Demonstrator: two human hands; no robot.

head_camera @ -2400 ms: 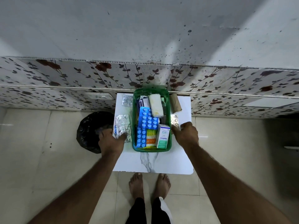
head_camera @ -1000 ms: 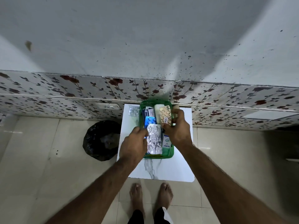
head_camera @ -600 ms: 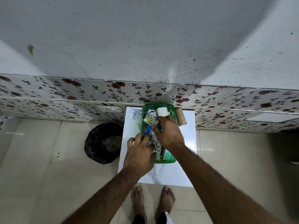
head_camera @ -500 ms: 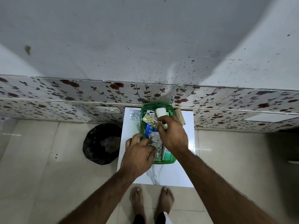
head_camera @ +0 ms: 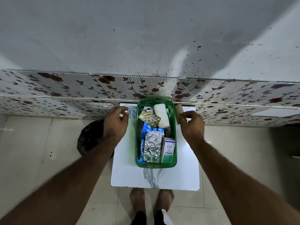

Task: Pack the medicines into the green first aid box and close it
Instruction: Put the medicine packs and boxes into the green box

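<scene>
Pale floor tiles and a flower-patterned wall panel frame a small white marble-look table (head_camera: 155,179) at the centre of the frame. On it sits the open green plastic first aid box (head_camera: 175,125), holding a silver foil blister strip (head_camera: 152,147), a white and green medicine carton (head_camera: 168,150), a gold pill strip (head_camera: 149,117) and a white gauze roll (head_camera: 160,114). Left of the box's far end, the left hand (head_camera: 116,122) pinches a silvery blister pack (head_camera: 131,111) lying on the table. Right of it, the right hand (head_camera: 192,125) has its curled fingers at a tan bandage roll (head_camera: 178,111); a firm grip seems likely but is not clear. Blue strips lie half buried under the foil. No lid can be made out. A black bag (head_camera: 90,137) lies on the floor, partly hidden behind the left forearm.
</scene>
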